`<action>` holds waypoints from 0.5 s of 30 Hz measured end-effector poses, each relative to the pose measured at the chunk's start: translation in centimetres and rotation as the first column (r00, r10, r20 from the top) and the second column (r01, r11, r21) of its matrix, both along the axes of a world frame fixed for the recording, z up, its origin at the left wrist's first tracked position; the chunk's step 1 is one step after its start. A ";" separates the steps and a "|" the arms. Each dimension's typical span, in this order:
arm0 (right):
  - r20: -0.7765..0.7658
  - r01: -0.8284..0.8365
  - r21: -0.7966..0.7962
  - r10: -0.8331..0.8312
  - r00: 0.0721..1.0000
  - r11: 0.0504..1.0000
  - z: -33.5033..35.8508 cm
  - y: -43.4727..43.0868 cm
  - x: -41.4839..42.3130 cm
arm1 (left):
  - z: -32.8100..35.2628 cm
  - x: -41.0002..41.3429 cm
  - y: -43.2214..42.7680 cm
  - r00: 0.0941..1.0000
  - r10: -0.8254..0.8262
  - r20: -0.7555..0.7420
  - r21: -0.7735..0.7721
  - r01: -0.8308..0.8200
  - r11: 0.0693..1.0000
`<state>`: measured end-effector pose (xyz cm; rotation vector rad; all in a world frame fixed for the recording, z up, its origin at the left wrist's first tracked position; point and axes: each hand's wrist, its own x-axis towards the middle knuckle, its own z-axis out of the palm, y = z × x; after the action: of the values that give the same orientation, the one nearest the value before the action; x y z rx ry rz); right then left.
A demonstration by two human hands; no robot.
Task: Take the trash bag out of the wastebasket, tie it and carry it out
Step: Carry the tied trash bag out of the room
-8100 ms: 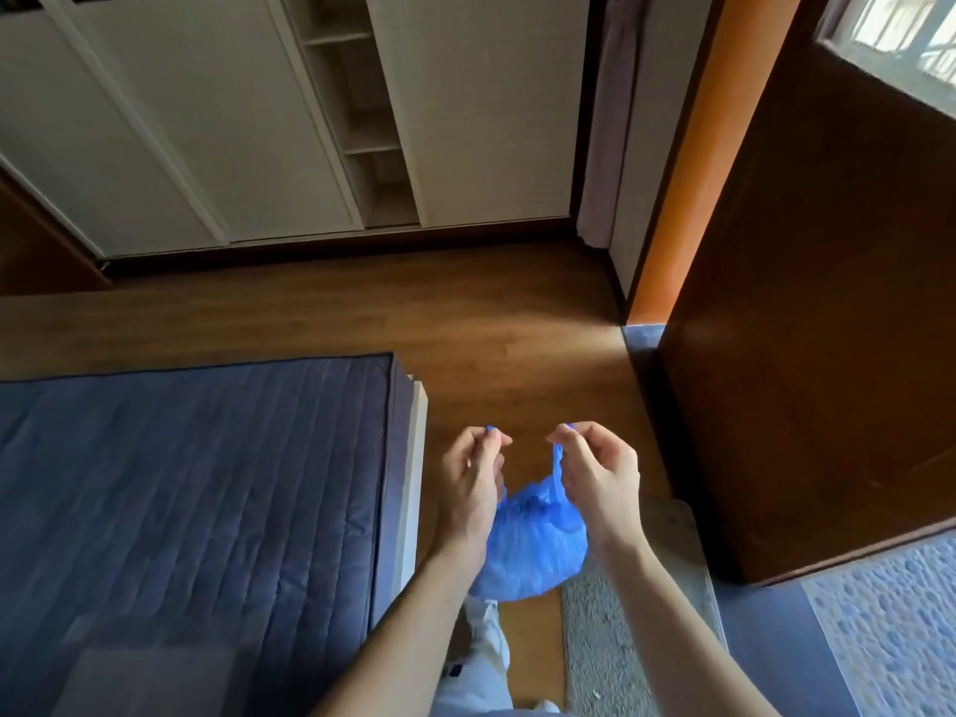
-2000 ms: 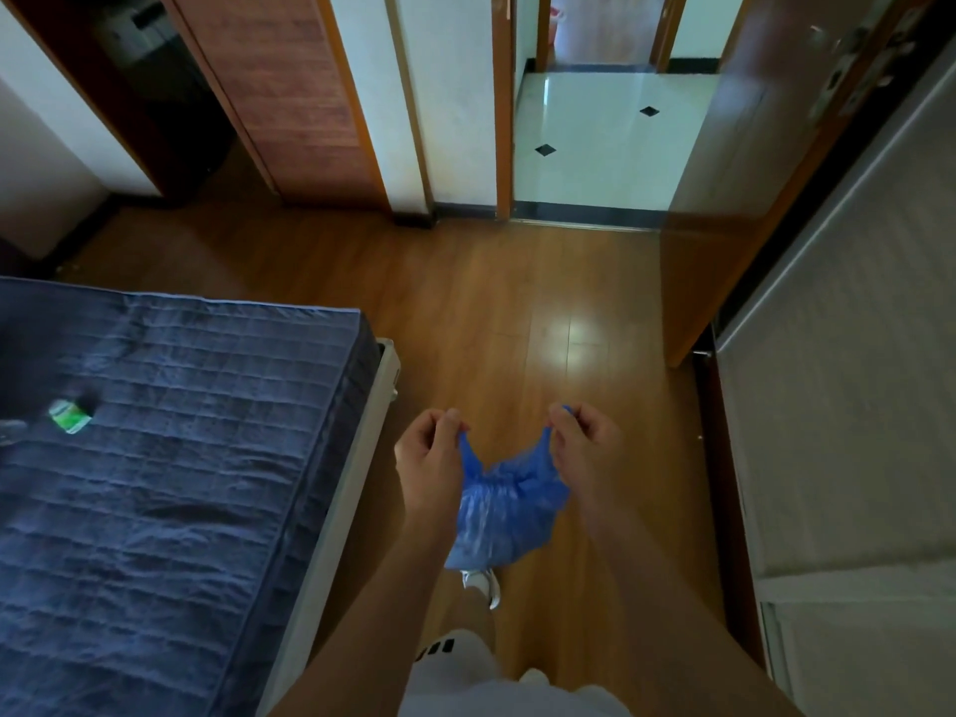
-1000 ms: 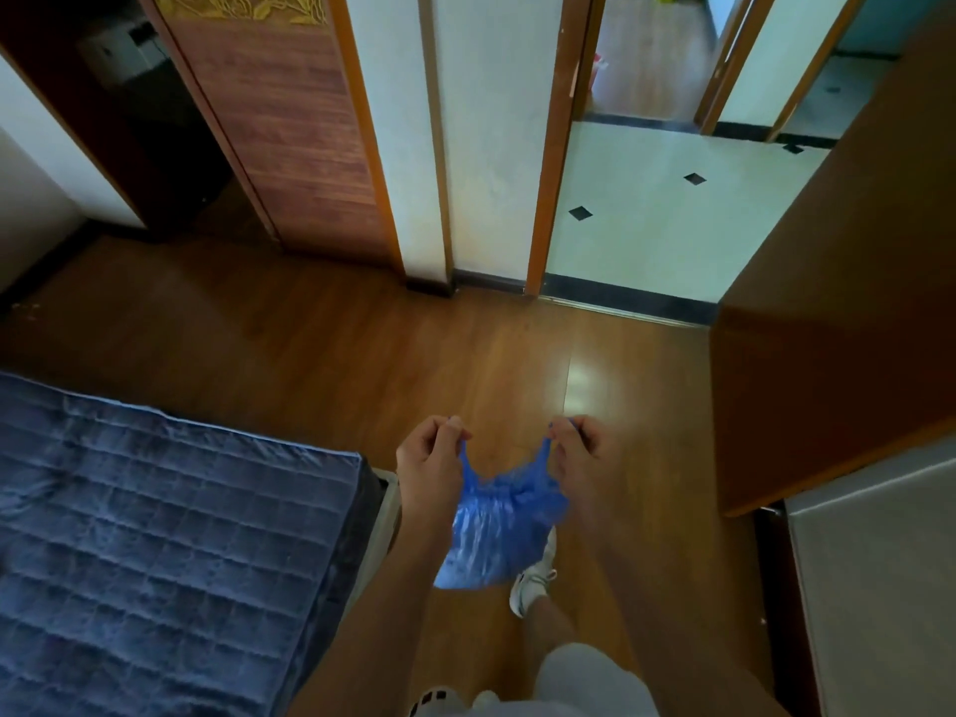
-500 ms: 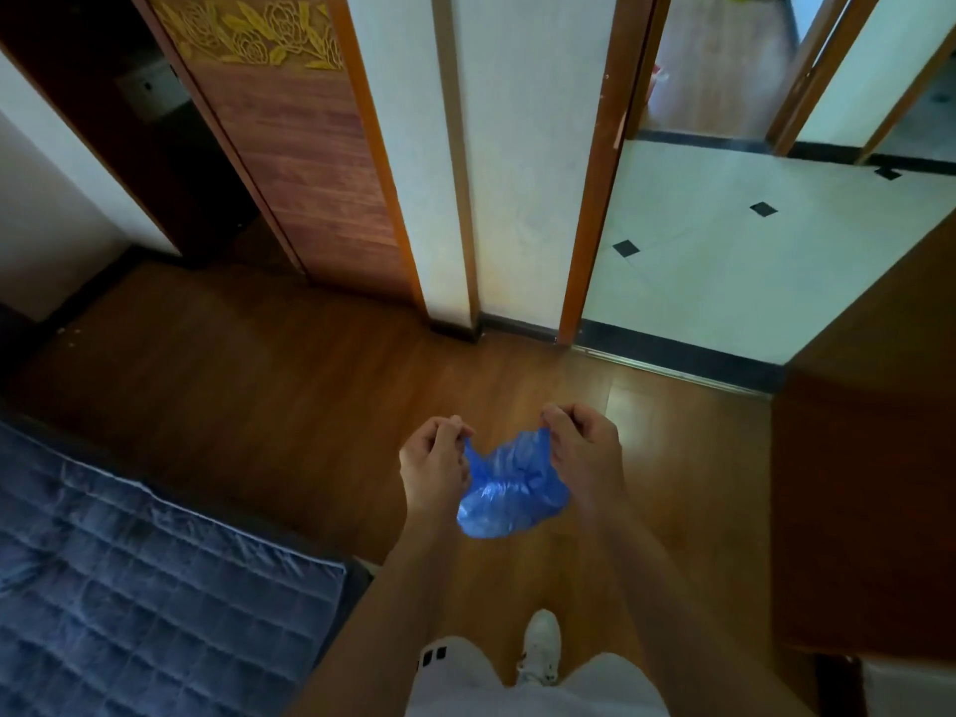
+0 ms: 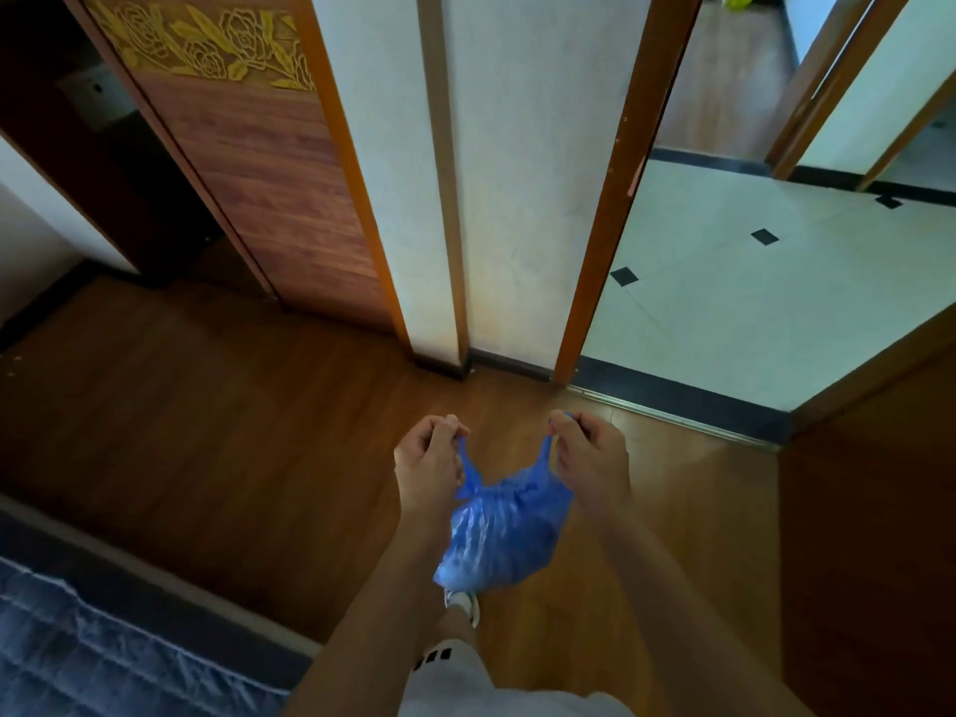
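Note:
A small blue plastic trash bag hangs in front of me above the wooden floor. My left hand pinches its left handle strip and my right hand pinches the right one, the two strips pulled apart and upward. The bag's mouth is gathered between my hands; I cannot tell whether a knot is there. No wastebasket is in view.
An open doorway to a white tiled floor lies ahead on the right, past an orange door frame. A dark wooden door stands at right. A blue quilted mattress fills the lower left corner. A carved wooden panel stands at left.
I have walked closer to the doorway and the mattress has slid back to the lower left. My hands have pulled the bag's strips wider apart and the bag hangs lower.

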<state>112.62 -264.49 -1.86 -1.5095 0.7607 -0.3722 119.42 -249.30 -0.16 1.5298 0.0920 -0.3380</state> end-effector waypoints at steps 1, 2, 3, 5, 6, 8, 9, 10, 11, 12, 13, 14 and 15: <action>0.001 0.007 0.001 -0.007 1.000 1.000 0.0 -0.4 1.8 | -0.2 1.8 -0.6 1.000 -0.006 -0.013 0.004 0.006 1.000; 0.000 0.015 0.000 -0.015 1.000 1.000 0.0 -0.8 3.6 | -0.3 3.6 -1.1 1.000 -0.011 -0.026 0.005 0.011 1.000; -0.001 0.020 0.003 -0.020 1.000 1.000 0.0 -1.1 5.4 | -0.4 5.4 -1.6 0.999 -0.016 -0.039 0.007 0.016 1.000; -0.002 0.027 0.009 -0.027 1.000 1.000 0.2 -1.9 9.0 | -0.3 9.1 -2.4 0.998 -0.030 -0.057 0.012 0.031 0.999; -0.003 0.030 0.008 -0.029 1.000 1.000 0.4 -2.3 10.7 | -0.2 10.9 -2.7 0.997 -0.040 -0.059 0.017 0.041 0.999; -0.006 0.046 0.003 -0.046 0.999 0.999 0.5 -3.2 14.1 | -0.1 14.4 -3.4 0.996 -0.061 -0.058 0.036 0.063 0.997; -0.005 0.064 0.000 -0.064 0.998 0.998 0.5 -3.5 15.6 | 0.1 16.0 -3.8 0.996 -0.070 -0.057 0.039 0.072 0.997; 0.000 0.088 0.001 -0.088 0.996 0.996 0.4 -3.8 17.2 | 0.1 17.8 -4.2 0.996 -0.073 -0.056 0.041 0.076 0.996; 0.005 0.111 -0.002 -0.111 0.994 0.994 0.2 -4.0 18.6 | 0.1 19.4 -4.7 0.996 -0.066 -0.058 0.050 0.069 0.996; 0.005 0.130 -0.012 -0.130 0.991 0.991 0.0 -4.2 20.1 | -0.1 21.1 -5.2 0.997 -0.053 -0.065 0.065 0.057 0.996; 0.005 0.143 -0.025 -0.143 0.990 0.989 -0.2 -4.4 21.3 | -0.1 22.6 -5.7 0.997 -0.040 -0.073 0.074 0.045 0.996; 0.012 0.155 -0.033 -0.154 0.988 0.987 -0.3 -4.6 22.4 | -0.1 23.9 -6.2 0.996 -0.034 -0.081 0.065 0.039 0.997; 0.028 0.165 -0.030 -0.165 0.986 0.986 -0.2 -4.9 23.4 | -0.1 25.1 -6.6 0.996 -0.033 -0.088 0.042 0.037 0.998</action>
<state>136.06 -269.39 -2.09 -1.4728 0.8663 -0.5286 144.54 -255.95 -0.30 1.5615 0.1428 -0.4336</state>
